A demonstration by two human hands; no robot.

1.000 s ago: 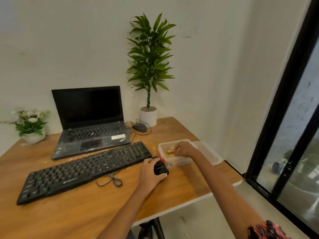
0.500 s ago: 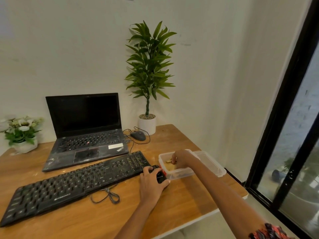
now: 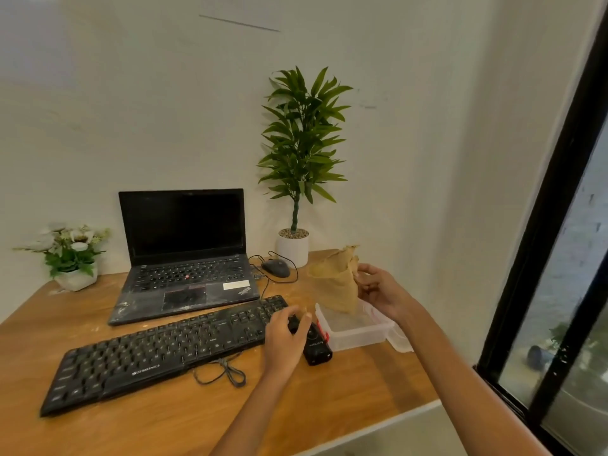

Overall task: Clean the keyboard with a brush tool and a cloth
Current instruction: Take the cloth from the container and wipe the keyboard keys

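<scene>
Cloth (image 3: 335, 284) is out of the box (image 3: 357, 329) now, pinched in my right hand (image 3: 378, 289) above it. Left hand (image 3: 284, 337) grips the brush (image 3: 316, 345), I think, between box and Zebronics keyboard (image 3: 164, 350).

"ZEBRONICS" on the black keyboard (image 3: 171, 350) front edge — "ThinkPad" on the laptop (image 3: 184, 258) palm rest corner.
</scene>
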